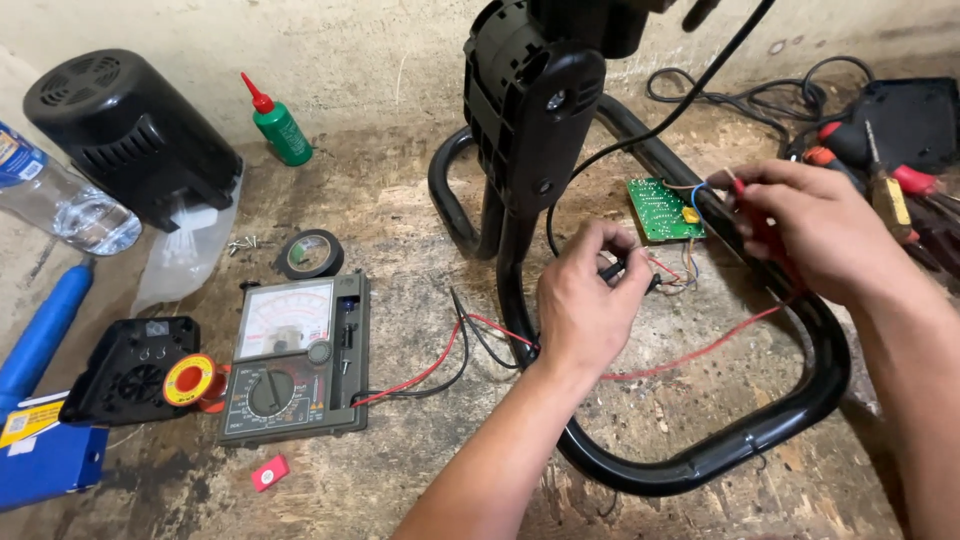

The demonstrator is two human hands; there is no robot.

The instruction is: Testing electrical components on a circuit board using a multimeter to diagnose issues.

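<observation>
Left hand (pixel 585 305) pinching the black probe (pixel 612 268), right hand (pixel 810 235) gripping the red probe (pixel 740 190), both touching the green circuit board (pixel 662 208), analog multimeter (pixel 295 360) lying on the desk (pixel 400 220)

I judge this a repair workshop: worn bench (pixel 400 210), multimeter (pixel 295 360), circuit board (pixel 660 208), tape (pixel 309 254), and what look like screwdrivers (pixel 880 175) at the edge.

A white meter screen (pixel 285 318) is seen at the lower left, a clear bottle with a blue label (pixel 14 158) at the far left, and a blue box with a yellow label (pixel 28 422) in the bottom left corner.
</observation>
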